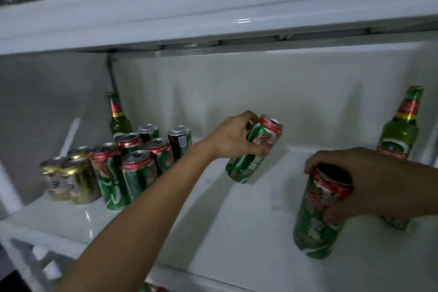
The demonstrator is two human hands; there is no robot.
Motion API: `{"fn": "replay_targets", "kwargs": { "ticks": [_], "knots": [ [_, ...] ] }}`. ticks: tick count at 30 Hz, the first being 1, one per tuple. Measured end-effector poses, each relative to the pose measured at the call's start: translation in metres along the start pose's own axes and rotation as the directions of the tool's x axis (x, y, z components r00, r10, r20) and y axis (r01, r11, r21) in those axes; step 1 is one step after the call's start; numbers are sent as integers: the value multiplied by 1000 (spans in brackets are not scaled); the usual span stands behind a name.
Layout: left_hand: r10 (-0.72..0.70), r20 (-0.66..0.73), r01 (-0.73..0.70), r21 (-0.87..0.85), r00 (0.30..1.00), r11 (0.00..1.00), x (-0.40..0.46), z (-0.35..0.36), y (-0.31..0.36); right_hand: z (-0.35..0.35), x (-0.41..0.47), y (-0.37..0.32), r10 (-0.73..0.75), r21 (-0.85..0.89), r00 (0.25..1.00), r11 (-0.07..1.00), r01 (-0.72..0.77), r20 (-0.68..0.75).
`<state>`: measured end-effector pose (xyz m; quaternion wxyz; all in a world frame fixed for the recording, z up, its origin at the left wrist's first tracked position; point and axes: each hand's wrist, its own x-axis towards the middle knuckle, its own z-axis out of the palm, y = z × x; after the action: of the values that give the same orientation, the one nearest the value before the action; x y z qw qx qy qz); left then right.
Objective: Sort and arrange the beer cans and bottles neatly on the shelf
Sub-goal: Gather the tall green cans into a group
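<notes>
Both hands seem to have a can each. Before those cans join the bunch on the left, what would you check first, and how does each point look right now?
1. Left hand grips its green can firmly: ok, fingers wrap its upper part.
2. That can upright: not ok, tilted.
3. Right hand holds the near can securely: ok, fingers curl over its top.
4. Near can standing on the shelf: cannot tell, it leans.
5. Room beside the green can group: ok, bare shelf lies to its right.
6. Right bottle safe from the right arm: cannot tell, the arm hides its base.
</notes>
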<state>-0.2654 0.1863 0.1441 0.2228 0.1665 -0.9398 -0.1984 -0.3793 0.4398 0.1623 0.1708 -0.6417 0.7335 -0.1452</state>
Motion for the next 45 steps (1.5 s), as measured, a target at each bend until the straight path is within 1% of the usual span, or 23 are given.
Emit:
{"fn": "replay_targets", "kwargs": {
  "ticks": [3,6,9,12,15,19,21,26,29,32,35,38,42,45],
  "knots": [
    [-121,-63,122,6,991,993,-24,-27,-25,9,25,-10,-39,16,998,999,40,-56],
    [-184,-107,191,64,977,979,-38,-43,-43,24,58,-27,-83,24,992,996,86,-98],
    [-216,-79,228,191,973,955,-41,-52,-52,35,88,-39,-98,-9,990,995,98,-100],
    [-262,-24,253,356,965,899,-42,-62,-57,43,116,-54,-82,-62,992,995,77,-94],
    [-292,21,249,465,956,850,-43,-67,-65,50,140,-67,-72,-91,991,994,61,-117],
    [-312,117,196,564,943,803,-43,-71,-77,56,165,-76,-50,-86,985,996,36,-163],
    [-312,145,173,585,939,792,-44,-73,-84,58,174,-78,-38,-92,981,996,20,-192],
    [-331,156,166,627,931,761,-46,-83,-98,63,185,-82,-3,-86,974,996,-17,-229],
    [-329,148,176,611,933,772,-49,-85,-104,67,187,-77,15,-52,968,998,-29,-251],
    [-283,119,159,598,952,786,-53,-84,-105,67,185,-72,33,10,974,999,-32,-226],
    [-245,82,157,567,966,808,-57,-87,-103,66,179,-69,70,108,975,993,-48,-209],
    [-238,99,165,474,966,865,-62,-93,-103,68,173,-65,70,211,975,977,-25,-209],
    [-215,129,150,387,968,910,-75,-109,-103,67,168,-68,101,267,961,963,-30,-257],
    [-164,247,111,217,955,970,-87,-125,-110,62,170,-73,120,243,953,969,-51,-278]
  ]
}}
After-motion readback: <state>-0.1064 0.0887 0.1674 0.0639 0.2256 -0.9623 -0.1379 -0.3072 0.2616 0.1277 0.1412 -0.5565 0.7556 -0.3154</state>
